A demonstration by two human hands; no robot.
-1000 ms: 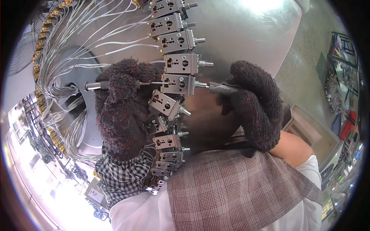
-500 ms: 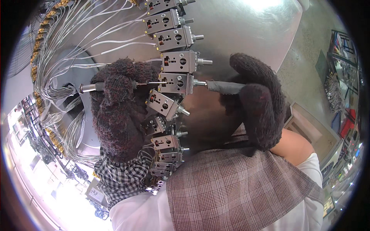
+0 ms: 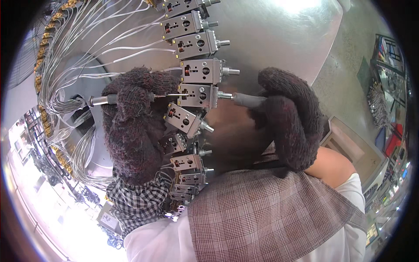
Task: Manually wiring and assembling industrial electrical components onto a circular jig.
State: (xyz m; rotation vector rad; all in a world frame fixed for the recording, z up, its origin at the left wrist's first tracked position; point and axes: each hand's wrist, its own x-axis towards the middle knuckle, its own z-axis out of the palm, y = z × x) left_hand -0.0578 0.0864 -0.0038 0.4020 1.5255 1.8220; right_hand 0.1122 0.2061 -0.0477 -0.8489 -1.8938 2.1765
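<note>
My left hand (image 3: 135, 126), in a dark knitted glove, is closed around a thin screwdriver (image 3: 104, 100) with a metal and grey handle. Its slender blade reaches right to the slotted face of a boxy metal thermostat (image 3: 196, 95). My right hand (image 3: 301, 113), in a matching glove, grips a grey cylindrical tool (image 3: 248, 100), whose end meets the threaded shaft of that thermostat. Most of this tool is hidden in the glove. Similar thermostats stand in a column above and below; the one just below (image 3: 182, 118) is tilted.
Thin silvery tubes (image 3: 70, 52) run from the thermostats to the left, beside a strip of brass-coloured pieces (image 3: 43, 61). A shiny metal table (image 3: 279, 39) lies beneath. On the right are a beige bin (image 3: 349, 148) and a dark rack (image 3: 388, 54).
My right hand has turned slightly and its fingers have shifted left along the grey tool. The thermostats have moved very slightly; my left hand holds nearly the same position.
</note>
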